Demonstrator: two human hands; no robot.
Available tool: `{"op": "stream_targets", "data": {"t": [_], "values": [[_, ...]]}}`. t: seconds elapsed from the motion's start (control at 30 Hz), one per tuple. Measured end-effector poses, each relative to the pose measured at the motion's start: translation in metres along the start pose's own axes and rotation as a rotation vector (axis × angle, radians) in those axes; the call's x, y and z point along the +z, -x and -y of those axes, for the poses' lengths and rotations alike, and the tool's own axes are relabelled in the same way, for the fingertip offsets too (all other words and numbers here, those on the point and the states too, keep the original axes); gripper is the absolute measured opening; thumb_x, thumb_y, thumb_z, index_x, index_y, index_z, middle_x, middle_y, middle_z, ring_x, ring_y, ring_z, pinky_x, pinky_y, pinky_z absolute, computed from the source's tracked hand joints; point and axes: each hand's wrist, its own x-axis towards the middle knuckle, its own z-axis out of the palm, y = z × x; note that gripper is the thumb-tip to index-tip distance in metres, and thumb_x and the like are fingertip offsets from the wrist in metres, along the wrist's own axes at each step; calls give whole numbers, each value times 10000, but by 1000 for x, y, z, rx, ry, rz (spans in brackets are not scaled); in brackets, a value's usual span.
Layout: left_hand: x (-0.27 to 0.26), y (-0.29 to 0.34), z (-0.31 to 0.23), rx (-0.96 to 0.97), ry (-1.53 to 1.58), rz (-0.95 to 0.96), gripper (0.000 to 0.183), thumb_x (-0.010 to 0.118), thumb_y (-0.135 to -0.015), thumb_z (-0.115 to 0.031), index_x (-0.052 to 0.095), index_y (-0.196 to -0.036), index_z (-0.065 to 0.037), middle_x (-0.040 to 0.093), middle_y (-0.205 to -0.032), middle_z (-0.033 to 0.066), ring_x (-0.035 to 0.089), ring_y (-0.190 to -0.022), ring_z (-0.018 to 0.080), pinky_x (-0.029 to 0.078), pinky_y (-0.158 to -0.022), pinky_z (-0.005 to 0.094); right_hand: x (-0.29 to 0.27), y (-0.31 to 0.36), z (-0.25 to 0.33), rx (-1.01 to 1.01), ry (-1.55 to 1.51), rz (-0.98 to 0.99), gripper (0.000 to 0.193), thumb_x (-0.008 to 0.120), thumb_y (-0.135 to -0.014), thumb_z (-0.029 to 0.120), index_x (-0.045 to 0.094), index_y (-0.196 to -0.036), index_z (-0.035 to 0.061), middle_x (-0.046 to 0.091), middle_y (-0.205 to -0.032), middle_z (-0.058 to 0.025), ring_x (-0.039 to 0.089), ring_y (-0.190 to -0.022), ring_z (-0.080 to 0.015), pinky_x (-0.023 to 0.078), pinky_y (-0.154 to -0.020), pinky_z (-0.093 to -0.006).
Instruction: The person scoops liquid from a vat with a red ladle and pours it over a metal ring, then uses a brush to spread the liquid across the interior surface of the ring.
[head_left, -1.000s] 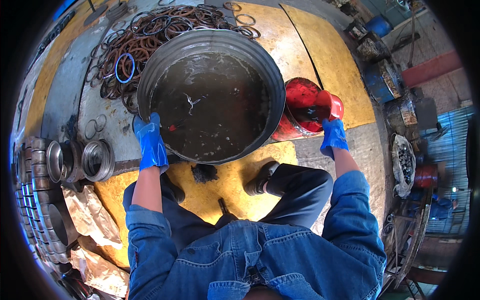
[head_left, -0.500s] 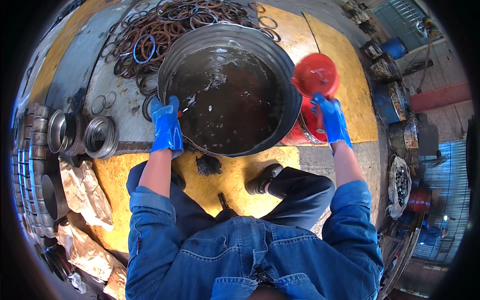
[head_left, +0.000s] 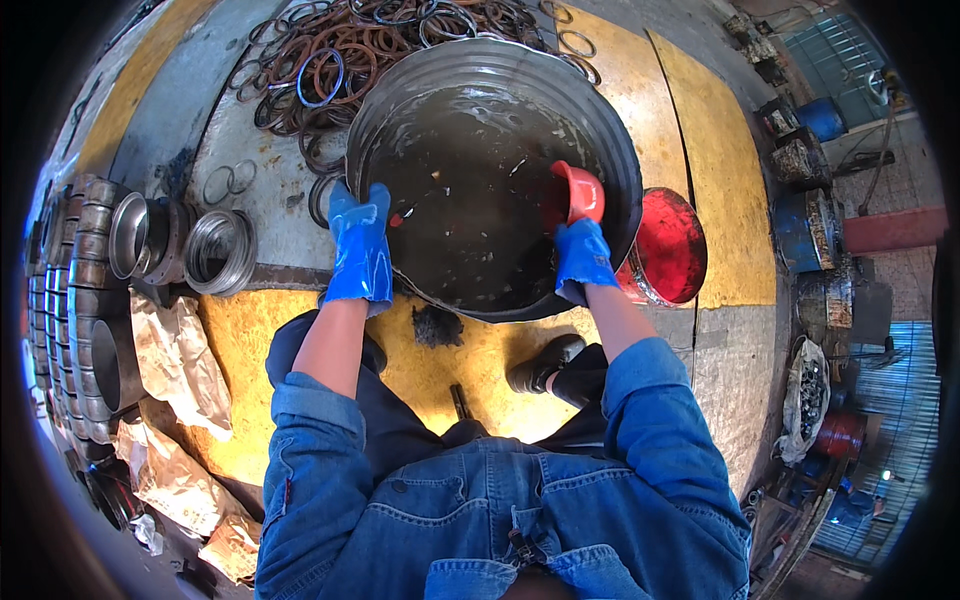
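Red cup [head_left: 577, 193] partly sunk in murky basin [head_left: 610, 140], right hand [head_left: 583, 258] gripping it.

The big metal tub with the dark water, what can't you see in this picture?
Head view only:
- Bottom of the tub: hidden by dark, murky liquid.
- Inside of the red cup: turned partly away, so what it holds is unclear.
- Right hand fingers: wrapped behind the cup.
- Left hand fingertips: over the tub's rim, partly hidden.
- Small bits floating in the liquid: too small to tell.
- Red bucket: partly behind the tub.
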Motion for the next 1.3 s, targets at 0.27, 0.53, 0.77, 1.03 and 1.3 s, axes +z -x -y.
{"op": "stream_targets", "data": {"t": [0.27, 0.53, 0.77, 1.03, 1.3], "values": [[1, -2, 4, -18, 77, 44, 560, 737, -862, -257, 613, -1289, 83, 696, -1218, 283, 674, -1129, 420, 526, -960, 434, -23, 55, 76, 312, -961, 492, 445, 671, -968, 418, 703, -1204, 42, 742, -1015, -111, 702, -857, -224, 553, -766, -369], [-4, -1, 4, -10, 65, 16, 490, 739, -862, -226, 646, -1243, 68, 739, -1117, 223, 708, -1014, 371, 541, -898, 429, -7, 71, 98, 373, -1480, 780, 445, 653, -1017, 411, 611, -1353, 123, 714, -1153, -38, 666, -903, -117, 557, -778, -244], [-7, -2, 3, -5, 295, 117, 392, 726, -897, -115, 662, -1263, 12, 739, -1097, 115, 701, -880, 221, 561, -792, 360, -42, 62, 71, 234, -1721, 661, 351, 559, -1073, 344, 595, -1330, 108, 701, -1033, -48, 655, -792, -126, 563, -653, -243], [-6, 13, -23, -43, 395, 130, 436, 754, -904, -124, 653, -1311, -4, 732, -1141, 110, 695, -923, 230, 571, -809, 375, -159, 57, -38, 326, -1716, 480, 279, 584, -1054, 335, 624, -1221, 115, 710, -986, -55, 664, -752, -146, 562, -617, -273], [-4, 8, -12, -43, 346, 113, 457, 757, -910, -155, 650, -1325, 4, 728, -1171, 125, 689, -963, 239, 559, -850, 373, -189, 60, -132, 419, -1275, -25, 329, 644, -1014, 301, 670, -1245, 68, 744, -1049, -87, 701, -854, -169, 579, -793, -318]]}}
